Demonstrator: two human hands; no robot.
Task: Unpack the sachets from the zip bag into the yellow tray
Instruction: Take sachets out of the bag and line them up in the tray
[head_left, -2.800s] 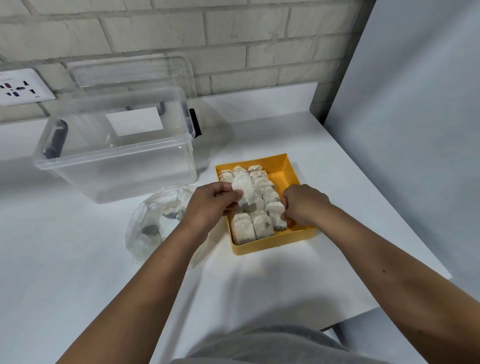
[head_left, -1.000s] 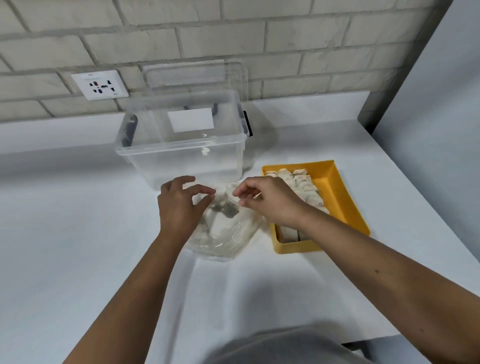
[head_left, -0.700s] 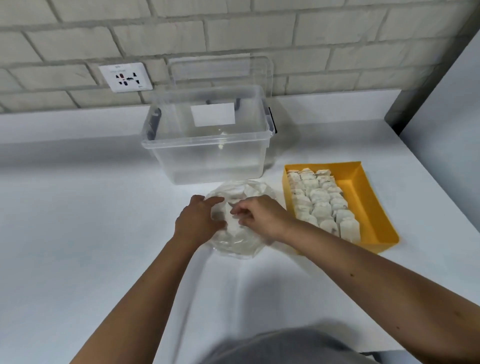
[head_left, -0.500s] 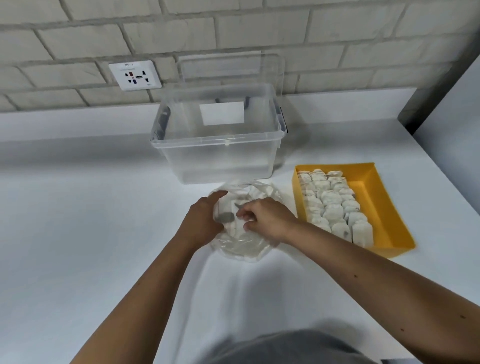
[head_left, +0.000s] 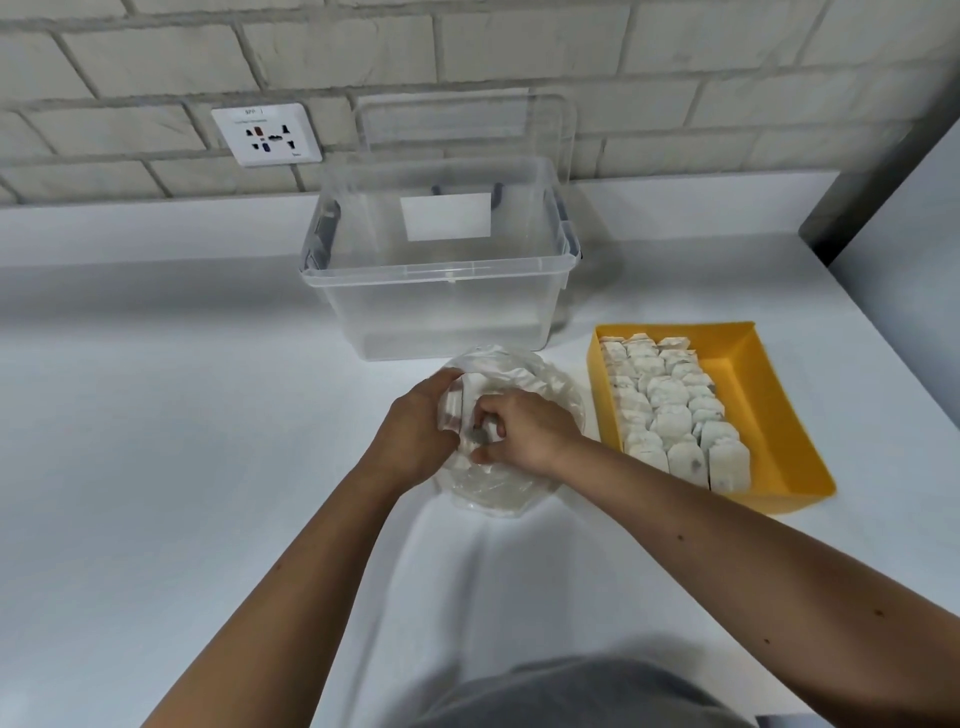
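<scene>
Centre frame: clear crumpled plastic zip bag (head_left: 524, 374) on the white desk (head_left: 208, 467). Our left hand (head_left: 415, 431) grips its mouth rim. Our right hand (head_left: 530, 431), nearer the tray, curls inside, apparently pinching a small white paper sachet (head_left: 487, 420). The yellow rectangular plastic tray (head_left: 769, 415) lies just right, its long axis running up-frame.

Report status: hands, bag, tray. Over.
Left hand grips zip bag rim. Right hand inside bag, grip unclear. Yellow tray beside bag, sachets in rows. Nothing between bag and tray.
</scene>
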